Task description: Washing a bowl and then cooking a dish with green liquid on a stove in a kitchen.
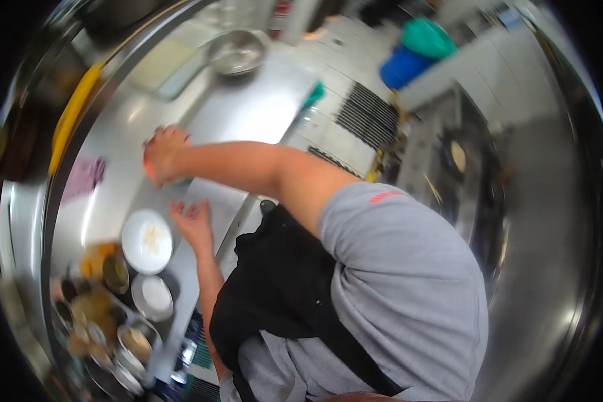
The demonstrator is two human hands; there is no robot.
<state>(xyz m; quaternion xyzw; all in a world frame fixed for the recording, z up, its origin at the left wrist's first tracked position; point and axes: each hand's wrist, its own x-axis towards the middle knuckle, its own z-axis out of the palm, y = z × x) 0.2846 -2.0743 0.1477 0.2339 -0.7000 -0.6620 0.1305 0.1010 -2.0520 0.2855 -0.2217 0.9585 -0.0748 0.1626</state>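
My right hand point(166, 155) reaches across the stainless steel counter point(216, 193), palm down and fingers spread. Something pale shows at its lower edge, but blur and the hand hide what it is and whether it is gripped. My left hand point(193, 221) is just below it in the picture, fingers apart and curled a little, with nothing seen in it. Beside the left hand stands a white bowl point(135, 246) with pale bits inside. A smaller white bowl point(152, 297) with white contents is next to it.
Several containers of food point(98, 311) crowd the counter's lower left. A pink cloth point(83, 177) lies behind the hands. A metal bowl point(236, 53) and a pale cutting board point(163, 65) are at the top. A stove with a pan point(455, 156) stands at the right.
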